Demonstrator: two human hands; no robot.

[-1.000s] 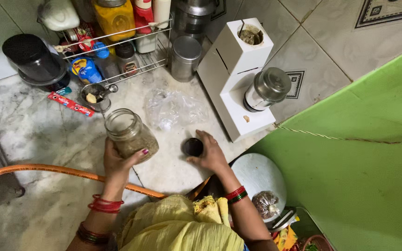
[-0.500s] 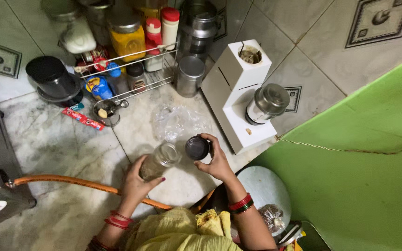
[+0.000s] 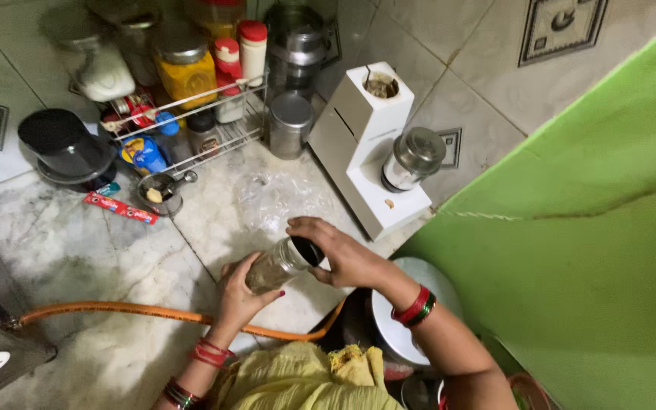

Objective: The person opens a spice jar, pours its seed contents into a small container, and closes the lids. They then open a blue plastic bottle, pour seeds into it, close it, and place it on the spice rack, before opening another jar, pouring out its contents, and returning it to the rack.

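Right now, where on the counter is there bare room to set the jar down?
Bare marble lies between the orange hose, the red packet and the left hand holding the glass jar. It is crowded by the wire rack, plastic bag and white grinder.

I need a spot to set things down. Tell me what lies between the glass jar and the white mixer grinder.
In the head view, a crumpled clear plastic bag lies on the marble counter between the glass jar and the white mixer grinder.

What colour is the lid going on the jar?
Black; the lid shows best in the head view, at the glass jar's mouth.
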